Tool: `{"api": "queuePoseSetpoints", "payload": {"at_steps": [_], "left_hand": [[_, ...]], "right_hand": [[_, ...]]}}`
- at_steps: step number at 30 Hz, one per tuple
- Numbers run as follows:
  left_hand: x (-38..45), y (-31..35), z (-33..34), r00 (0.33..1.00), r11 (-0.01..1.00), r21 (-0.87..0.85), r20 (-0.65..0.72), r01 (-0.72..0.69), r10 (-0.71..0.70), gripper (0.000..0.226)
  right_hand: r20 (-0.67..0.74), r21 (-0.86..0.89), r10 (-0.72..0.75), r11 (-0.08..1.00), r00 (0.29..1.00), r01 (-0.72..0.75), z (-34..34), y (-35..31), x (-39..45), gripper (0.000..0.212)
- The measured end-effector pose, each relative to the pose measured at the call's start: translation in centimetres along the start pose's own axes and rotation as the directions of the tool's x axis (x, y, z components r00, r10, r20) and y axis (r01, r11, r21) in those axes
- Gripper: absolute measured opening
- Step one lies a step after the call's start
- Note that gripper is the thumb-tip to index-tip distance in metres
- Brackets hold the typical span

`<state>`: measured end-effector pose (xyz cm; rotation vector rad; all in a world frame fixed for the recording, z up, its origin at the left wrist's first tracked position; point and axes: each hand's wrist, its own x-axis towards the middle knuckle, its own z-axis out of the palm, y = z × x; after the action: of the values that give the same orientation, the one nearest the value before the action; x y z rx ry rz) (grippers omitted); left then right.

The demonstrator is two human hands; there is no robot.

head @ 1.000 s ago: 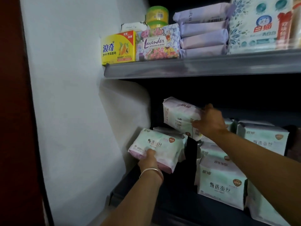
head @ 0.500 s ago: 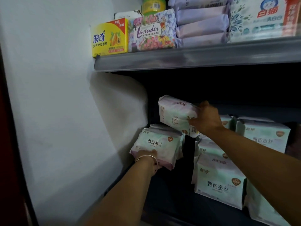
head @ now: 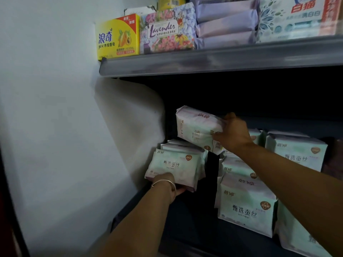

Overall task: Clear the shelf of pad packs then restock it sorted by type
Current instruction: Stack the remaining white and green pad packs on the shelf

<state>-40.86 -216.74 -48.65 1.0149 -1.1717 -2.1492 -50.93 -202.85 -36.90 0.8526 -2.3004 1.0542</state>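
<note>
**Two pad packs in hand at the lower shelf**

Your left hand (head: 168, 184) grips the bottom edge of a mint-green pad pack (head: 176, 166) at centre frame, propping it upright in front of more packs at the shelf's left end, probably to keep that type together. Your right hand (head: 233, 134) is clamped on a tilted pad pack (head: 196, 129) held above it, likely so it can drop behind or on top. Matching upright packs (head: 246, 204) fill the lower right of the dark lower shelf (head: 185, 229). A yellow soap box (head: 117, 37) sits upper left on the upper shelf (head: 204, 61).
</note>
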Motion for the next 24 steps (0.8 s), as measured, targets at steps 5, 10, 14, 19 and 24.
{"api": "queuePoseSetpoints", "payload": {"at_steps": [5, 10, 14, 19, 24], "left_hand": [[-1.3, 0.9, -0.3, 0.994, 0.999, -0.049, 0.107, 0.023, -0.018, 0.017], [0.1, 0.8, -1.0, 0.987, 0.998, -0.032, 0.155, 0.051, -0.046, 0.027], [-0.4, 0.6, -1.6, 0.989, 0.995, 0.098, 0.141, 0.017, -0.031, 0.016], [-0.9, 0.5, -2.2, 0.992, 0.978, 0.208, 0.129, -0.012, -0.015, 0.019], [-0.6, 0.7, -1.5, 0.991, 0.999, 0.050, 0.136, -0.006, -0.001, 0.023]], "right_hand": [[-0.007, 0.052, 0.015, 0.999, 1.000, -0.014, 0.4, 0.1, 0.3, 0.059], [0.005, 0.028, 0.014, 0.999, 1.000, -0.014, 0.7, -0.2, -0.1, 0.061], [0.007, 0.015, 0.014, 1.000, 1.000, -0.014, 0.6, -0.4, -0.2, 0.061], [0.007, 0.019, -0.002, 1.000, 1.000, 0.002, 0.6, -1.0, -0.2, 0.058], [0.016, 0.025, -0.018, 1.000, 1.000, 0.017, 1.2, -1.1, 0.0, 0.058]]}}
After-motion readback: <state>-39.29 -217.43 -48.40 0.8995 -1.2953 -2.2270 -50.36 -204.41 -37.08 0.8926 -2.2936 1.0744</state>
